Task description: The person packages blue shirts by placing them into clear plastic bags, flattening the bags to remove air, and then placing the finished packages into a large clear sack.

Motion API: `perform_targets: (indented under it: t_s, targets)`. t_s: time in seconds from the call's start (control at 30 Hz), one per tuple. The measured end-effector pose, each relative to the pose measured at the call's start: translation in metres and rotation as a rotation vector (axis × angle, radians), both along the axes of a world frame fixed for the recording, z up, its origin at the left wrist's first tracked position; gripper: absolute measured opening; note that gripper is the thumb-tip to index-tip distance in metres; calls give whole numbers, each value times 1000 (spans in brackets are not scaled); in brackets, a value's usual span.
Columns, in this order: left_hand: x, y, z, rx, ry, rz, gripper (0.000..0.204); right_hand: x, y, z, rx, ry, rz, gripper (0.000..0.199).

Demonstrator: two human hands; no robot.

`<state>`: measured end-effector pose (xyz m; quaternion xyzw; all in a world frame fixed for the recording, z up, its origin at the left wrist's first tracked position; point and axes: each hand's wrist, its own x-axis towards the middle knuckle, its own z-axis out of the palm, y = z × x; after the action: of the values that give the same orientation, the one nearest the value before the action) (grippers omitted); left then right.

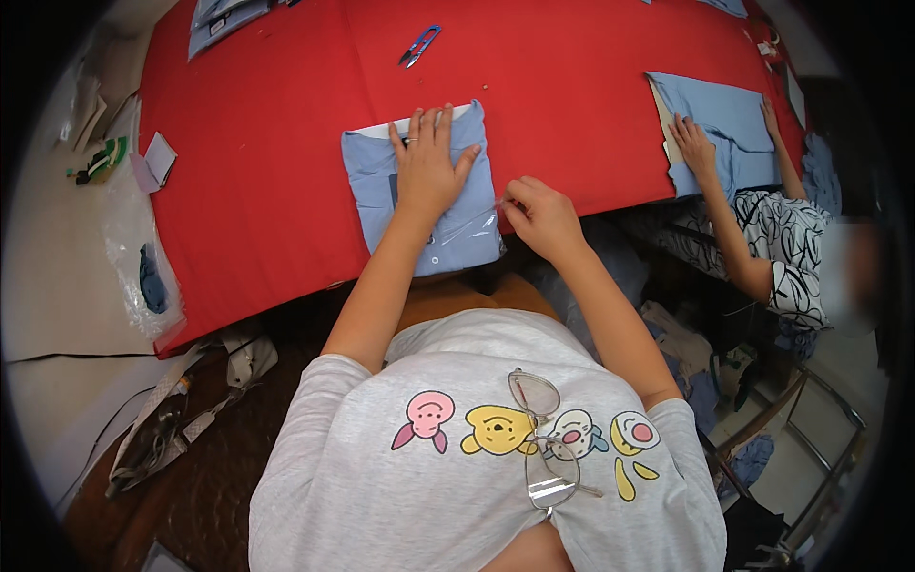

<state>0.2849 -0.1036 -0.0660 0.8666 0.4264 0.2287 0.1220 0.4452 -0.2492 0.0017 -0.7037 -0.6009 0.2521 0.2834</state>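
A folded light-blue shirt [372, 191] lies in front of me at the table's near edge, its lower part under a shiny clear plastic bag [472, 234]. My left hand [431, 164] rests flat on the upper part of the shirt with fingers stretched out. Beside the shirt's right edge, my right hand [541, 217] is closed, thumb and fingers pinching the edge of the clear plastic. The white strip along the shirt's top edge shows behind my left fingertips.
Blue-handled thread snips [419, 46] lie beyond the shirt on the red tablecloth [276, 143]. To the right, a co-worker's hands [696, 148] rest on another blue shirt [729, 110]. Bagged shirts [224, 24] sit far left, with a small open booklet [157, 162] nearby.
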Motion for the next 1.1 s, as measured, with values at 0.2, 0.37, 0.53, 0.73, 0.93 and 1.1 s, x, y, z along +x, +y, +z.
perform_targets:
  t_s: [0.2, 0.37, 0.53, 0.73, 0.93, 1.1]
  targets:
    - [-25, 5, 18, -179, -256, -196, 62, -11, 7, -10, -84, 3, -73, 9]
    - [-125, 11, 64, -388, -131, -189, 44, -11, -4, 4, -100, 264, -111, 20]
    - [-181, -22, 63, -455, -28, -145, 26, -16, -4, -5, -107, 328, -83, 17]
    - [-178, -24, 59, -364, -121, -208, 16, -20, 10, 2, -135, 163, -21, 11]
    - [-175, -30, 57, -535, -306, -115, 10, -29, 17, 13, 51, -91, 39, 13]
    - [-173, -35, 60, -490, -287, -136, 11, -60, 54, 36, 20, -58, -50, 21]
